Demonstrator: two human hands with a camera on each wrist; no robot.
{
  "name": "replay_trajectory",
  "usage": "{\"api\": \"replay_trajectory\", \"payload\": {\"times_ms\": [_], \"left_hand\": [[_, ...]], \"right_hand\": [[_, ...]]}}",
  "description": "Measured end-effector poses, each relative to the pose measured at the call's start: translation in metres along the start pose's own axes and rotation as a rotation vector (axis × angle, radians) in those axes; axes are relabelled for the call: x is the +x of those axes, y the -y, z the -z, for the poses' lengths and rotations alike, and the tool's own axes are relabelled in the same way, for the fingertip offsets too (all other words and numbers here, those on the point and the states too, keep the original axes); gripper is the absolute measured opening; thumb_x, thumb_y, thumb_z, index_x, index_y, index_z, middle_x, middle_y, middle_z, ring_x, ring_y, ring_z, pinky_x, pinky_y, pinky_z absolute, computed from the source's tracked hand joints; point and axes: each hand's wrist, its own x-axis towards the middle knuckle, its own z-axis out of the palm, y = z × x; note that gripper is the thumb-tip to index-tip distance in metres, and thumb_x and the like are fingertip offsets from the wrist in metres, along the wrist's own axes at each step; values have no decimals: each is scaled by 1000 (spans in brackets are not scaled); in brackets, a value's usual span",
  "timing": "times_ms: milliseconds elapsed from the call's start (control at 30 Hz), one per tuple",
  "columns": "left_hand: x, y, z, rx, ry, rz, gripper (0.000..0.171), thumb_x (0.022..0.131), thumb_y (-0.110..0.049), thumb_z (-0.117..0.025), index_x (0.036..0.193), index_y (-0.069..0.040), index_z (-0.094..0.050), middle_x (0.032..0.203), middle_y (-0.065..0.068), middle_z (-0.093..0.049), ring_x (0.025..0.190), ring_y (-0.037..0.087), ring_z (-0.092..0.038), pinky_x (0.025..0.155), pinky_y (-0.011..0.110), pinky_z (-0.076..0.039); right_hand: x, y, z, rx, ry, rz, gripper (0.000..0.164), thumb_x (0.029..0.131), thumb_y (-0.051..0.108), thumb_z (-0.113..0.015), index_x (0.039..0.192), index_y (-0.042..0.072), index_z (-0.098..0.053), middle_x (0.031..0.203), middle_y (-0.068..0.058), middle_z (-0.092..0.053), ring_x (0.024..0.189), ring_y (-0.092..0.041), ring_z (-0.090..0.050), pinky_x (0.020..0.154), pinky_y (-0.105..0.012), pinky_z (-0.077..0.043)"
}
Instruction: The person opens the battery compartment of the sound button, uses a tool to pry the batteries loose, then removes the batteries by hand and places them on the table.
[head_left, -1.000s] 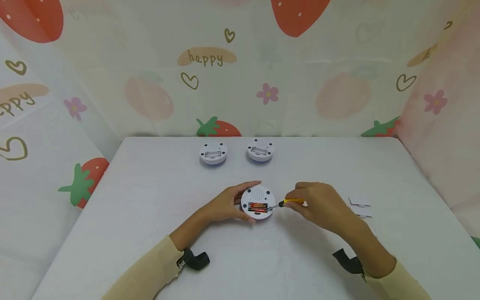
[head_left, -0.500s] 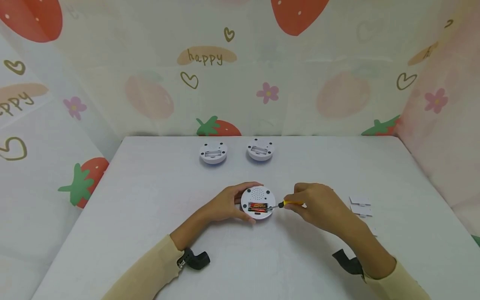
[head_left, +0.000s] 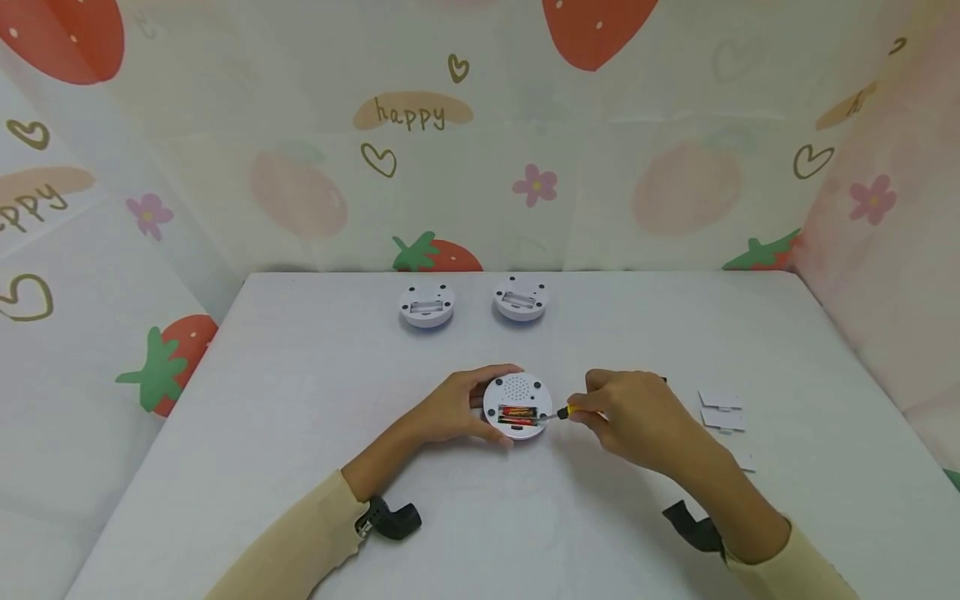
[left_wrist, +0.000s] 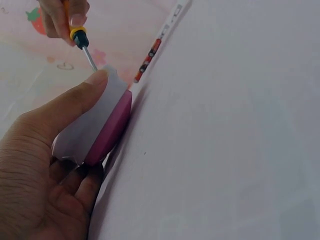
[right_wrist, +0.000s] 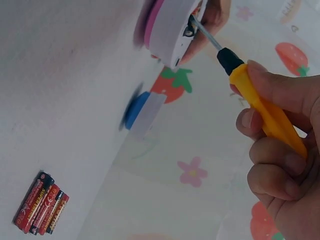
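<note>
A round white device [head_left: 517, 390] with speaker holes lies face down on the table, its pink side [left_wrist: 111, 131] below. Its open battery compartment holds two red batteries [head_left: 517, 414]. My left hand [head_left: 452, 408] grips the device's left rim, thumb at the near side and fingers round the far side. My right hand [head_left: 637, 417] holds a screwdriver [right_wrist: 270, 110] by its yellow handle, thumb and fingers wrapped round it. The metal shaft [right_wrist: 207, 35] reaches the right end of the compartment, its tip at the ends of the batteries.
Two similar white devices with bare battery compartments, one on the left [head_left: 427, 307] and one on the right [head_left: 521, 300], stand at the back. White battery covers [head_left: 722, 401] lie at the right. Several loose batteries [right_wrist: 41, 202] lie on the table, hidden behind my right hand in the head view.
My right hand has tilted slightly, so less of the yellow handle shows, and the screwdriver tip has shifted a little to the right. The left hand and device have barely moved.
</note>
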Motion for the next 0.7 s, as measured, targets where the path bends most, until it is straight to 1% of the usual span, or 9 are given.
{"api": "replay_trajectory", "payload": {"times_ms": [67,300,467,700], "left_hand": [[0,0,0,7,-2,-3,98,65,-12,-97,150,-17,-49,146,-2,-55,127,12,-57,105,24,-47],[0,-1,-1,29,-7,-2,97,66,-14,-98,150,-21,-50,146,-3,-54,127,11,-57,106,25,-46],[0,1,-1,40,-9,9,97,66,-15,-97,150,-21,-49,149,-4,-52,129,10,-56,107,24,-45],[-1,0,-1,54,-11,-3,96,67,-15,-97,150,-21,-49,149,-4,-52,128,11,-56,107,24,-45]], "right_hand": [[0,2,0,-23,-4,1,13,80,14,-87,92,11,-84,68,9,-55,53,-3,-40,46,-19,-33],[-3,6,-1,-97,-26,21,12,80,14,-88,90,12,-83,65,9,-51,50,-4,-36,46,-19,-31],[-3,7,-3,-114,-42,35,11,79,15,-88,90,14,-83,66,9,-52,50,-4,-37,47,-20,-30],[-3,9,-4,-121,-60,65,10,81,14,-87,90,14,-83,66,8,-49,49,-4,-33,46,-19,-26]]}}
